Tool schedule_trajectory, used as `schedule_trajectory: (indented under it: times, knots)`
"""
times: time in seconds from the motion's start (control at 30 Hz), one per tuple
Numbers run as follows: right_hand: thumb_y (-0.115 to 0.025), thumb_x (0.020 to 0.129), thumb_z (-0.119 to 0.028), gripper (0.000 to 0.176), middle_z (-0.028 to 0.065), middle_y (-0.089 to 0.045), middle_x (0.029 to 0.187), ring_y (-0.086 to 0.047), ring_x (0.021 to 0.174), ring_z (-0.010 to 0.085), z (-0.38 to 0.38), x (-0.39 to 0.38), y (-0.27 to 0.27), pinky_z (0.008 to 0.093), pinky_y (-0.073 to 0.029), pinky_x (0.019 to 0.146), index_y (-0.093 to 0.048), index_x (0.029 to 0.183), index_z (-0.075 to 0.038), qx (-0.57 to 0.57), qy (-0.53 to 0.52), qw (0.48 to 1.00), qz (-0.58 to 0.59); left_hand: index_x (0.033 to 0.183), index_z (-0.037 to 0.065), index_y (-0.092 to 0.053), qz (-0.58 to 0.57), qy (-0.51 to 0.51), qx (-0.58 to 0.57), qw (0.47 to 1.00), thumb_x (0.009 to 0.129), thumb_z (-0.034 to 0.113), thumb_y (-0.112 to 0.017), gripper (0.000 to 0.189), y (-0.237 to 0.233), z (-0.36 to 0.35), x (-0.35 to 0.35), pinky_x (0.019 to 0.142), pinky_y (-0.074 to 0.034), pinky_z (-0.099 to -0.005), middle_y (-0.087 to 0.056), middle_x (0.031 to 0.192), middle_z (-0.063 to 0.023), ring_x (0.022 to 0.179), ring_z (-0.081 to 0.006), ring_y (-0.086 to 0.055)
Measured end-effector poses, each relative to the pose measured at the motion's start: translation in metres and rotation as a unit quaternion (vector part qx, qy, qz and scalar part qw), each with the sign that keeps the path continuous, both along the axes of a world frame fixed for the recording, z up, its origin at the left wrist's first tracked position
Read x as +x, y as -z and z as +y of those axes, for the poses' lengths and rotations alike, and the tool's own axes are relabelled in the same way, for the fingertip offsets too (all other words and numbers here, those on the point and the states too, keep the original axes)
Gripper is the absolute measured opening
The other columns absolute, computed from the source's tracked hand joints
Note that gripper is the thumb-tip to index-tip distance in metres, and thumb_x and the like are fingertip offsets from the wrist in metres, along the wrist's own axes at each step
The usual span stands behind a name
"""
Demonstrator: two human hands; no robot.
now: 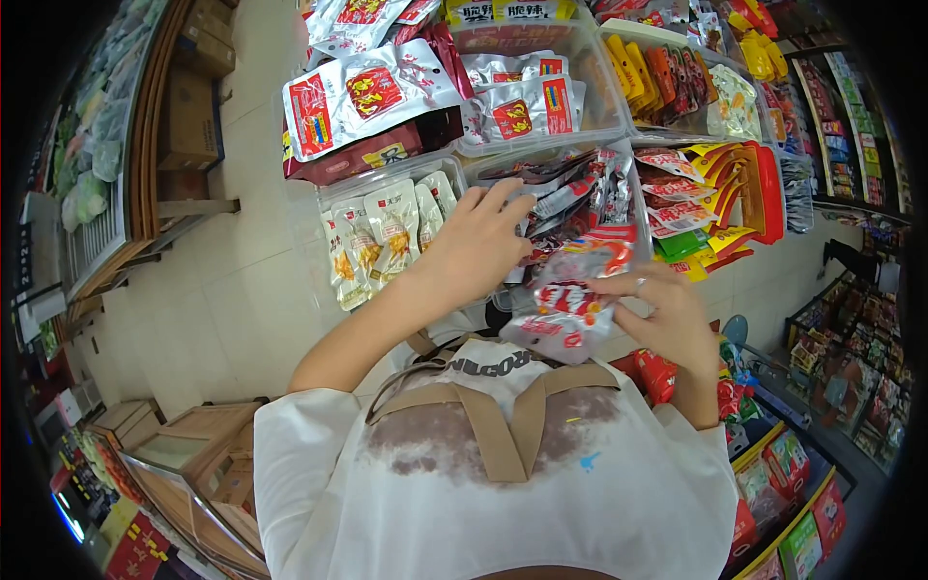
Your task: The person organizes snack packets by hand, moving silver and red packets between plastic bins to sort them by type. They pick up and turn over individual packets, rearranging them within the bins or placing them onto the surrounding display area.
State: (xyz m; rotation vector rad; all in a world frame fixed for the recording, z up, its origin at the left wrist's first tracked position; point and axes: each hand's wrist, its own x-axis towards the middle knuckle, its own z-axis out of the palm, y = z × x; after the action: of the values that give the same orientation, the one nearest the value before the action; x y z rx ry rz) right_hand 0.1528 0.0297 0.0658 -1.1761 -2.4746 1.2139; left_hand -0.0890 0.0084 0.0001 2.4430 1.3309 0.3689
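My right hand [667, 307], with a ring on one finger, grips a shiny silver and red snack packet [565, 307] by its right side, in front of my chest. The packet is tilted and slightly blurred. Over a clear plastic bin [633, 184] of dark, red and silver snack packets [570, 188] reaches my left hand [483, 237]. Its fingers are bent and a little apart, and the fingertips touch the packets. Beneath my left forearm is another clear bin [324, 261] with upright pale gold packets [391, 227].
Behind stand bins of large silver packets [377, 87] and yellow and orange packets [667, 77]. A red-sided bin [770, 193] is at the right. Wooden shelving [159, 126] runs along the left, beside tiled floor [261, 222]. A colourful snack rack [788, 474] stands lower right.
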Motion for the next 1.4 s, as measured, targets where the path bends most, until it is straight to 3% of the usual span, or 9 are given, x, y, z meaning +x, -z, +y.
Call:
schedule_trajectory:
  times: [0.07,0.4,0.47,0.67,0.8,0.9,0.97,1.27,1.4]
  knots:
    - [-0.064,0.069,-0.002,0.030,0.0087,-0.065,0.086,-0.060,0.082,0.0239,-0.004,-0.011,0.007,0.0341,-0.046,0.072,-0.067,0.098,-0.009,0.081,-0.037,0.993,-0.077,0.085,0.017,-0.071,0.009,-0.001,-0.015,1.000,0.067,0.010,-0.063,0.021,0.002,0.001,-0.001,0.096,-0.034,-0.0392,-0.049,0.121,-0.0069,0.123,-0.0267,-0.036]
    - [-0.068,0.065,-0.003,0.032,0.0071,-0.062,0.077,-0.056,0.072,0.0239,0.006,-0.019,0.016,0.0359,-0.044,0.069,-0.067,0.097,-0.010,0.231,-0.039,0.972,-0.031,0.084,0.016,-0.070,-0.036,-0.018,0.005,0.999,0.066,0.010,-0.065,0.019,0.010,-0.002,-0.006,0.094,-0.037,-0.0387,-0.051,0.118,-0.0076,0.119,-0.0271,-0.040]
    - [-0.067,0.067,-0.010,0.027,0.0033,-0.062,0.071,-0.056,0.071,0.0215,0.015,-0.018,0.013,0.0358,-0.044,0.065,-0.068,0.095,-0.010,0.308,-0.062,0.948,-0.052,0.083,0.015,-0.069,-0.034,-0.017,0.007,0.999,0.067,0.011,-0.065,0.017,0.009,-0.001,-0.006,0.094,-0.037,-0.0388,-0.052,0.117,-0.0080,0.119,-0.0272,-0.040]
    - [-0.065,0.067,-0.013,0.021,0.0021,-0.061,0.068,-0.057,0.070,0.0189,0.017,-0.030,0.026,0.0332,-0.044,0.067,-0.067,0.087,-0.008,0.333,-0.152,0.924,-0.111,0.080,0.013,-0.067,-0.048,-0.008,-0.008,0.999,0.071,0.016,-0.065,0.009,0.006,-0.001,-0.007,0.093,-0.037,-0.0393,-0.052,0.116,-0.0091,0.117,-0.0275,-0.041]
    - [-0.062,0.069,-0.014,0.016,0.0018,-0.059,0.066,-0.056,0.070,0.0185,0.033,-0.040,0.045,0.0322,-0.043,0.067,-0.067,0.084,-0.008,0.352,-0.120,0.922,-0.106,0.082,0.012,-0.067,-0.027,-0.005,-0.005,1.000,0.070,0.015,-0.065,0.012,0.005,-0.001,-0.007,0.092,-0.037,-0.0393,-0.052,0.116,-0.0090,0.117,-0.0277,-0.041]
    - [-0.068,0.068,-0.012,0.018,0.0019,-0.058,0.065,-0.053,0.064,0.0198,0.043,-0.041,0.040,0.0327,-0.042,0.062,-0.066,0.086,-0.009,0.365,-0.164,0.913,-0.079,0.084,0.012,-0.067,-0.016,0.000,-0.010,1.000,0.069,0.014,-0.064,0.016,0.008,0.000,-0.009,0.094,-0.037,-0.0399,-0.051,0.117,-0.0093,0.118,-0.0280,-0.041]
    - [-0.059,0.069,-0.012,0.017,0.0015,-0.058,0.066,-0.054,0.068,0.0172,0.046,-0.040,0.037,0.0315,-0.042,0.067,-0.065,0.084,-0.006,0.407,-0.153,0.898,-0.069,0.086,0.012,-0.067,-0.014,0.001,-0.010,1.000,0.069,0.014,-0.064,0.018,0.008,0.000,-0.012,0.095,-0.036,-0.0402,-0.051,0.117,-0.0094,0.118,-0.0283,-0.040]
    - [-0.059,0.067,-0.011,0.019,0.0003,-0.057,0.069,-0.053,0.071,0.0157,0.036,-0.046,0.065,0.0303,-0.039,0.068,-0.061,0.084,-0.006,0.408,-0.181,0.892,-0.072,0.091,0.004,-0.066,-0.021,0.009,-0.055,0.998,0.069,0.021,-0.066,0.027,0.000,-0.004,0.001,0.098,-0.032,-0.0448,-0.050,0.119,-0.0112,0.125,-0.0304,-0.034]
    - [-0.060,0.066,-0.011,0.019,0.0020,-0.057,0.069,-0.055,0.069,0.0171,0.033,-0.041,0.063,0.0323,-0.039,0.065,-0.059,0.085,-0.007,0.378,-0.187,0.906,-0.039,0.083,0.003,-0.066,0.034,-0.053,0.051,0.997,0.069,0.022,-0.065,0.024,0.027,-0.003,0.026,0.094,-0.033,-0.0426,-0.051,0.117,-0.0112,0.123,-0.0297,-0.036]
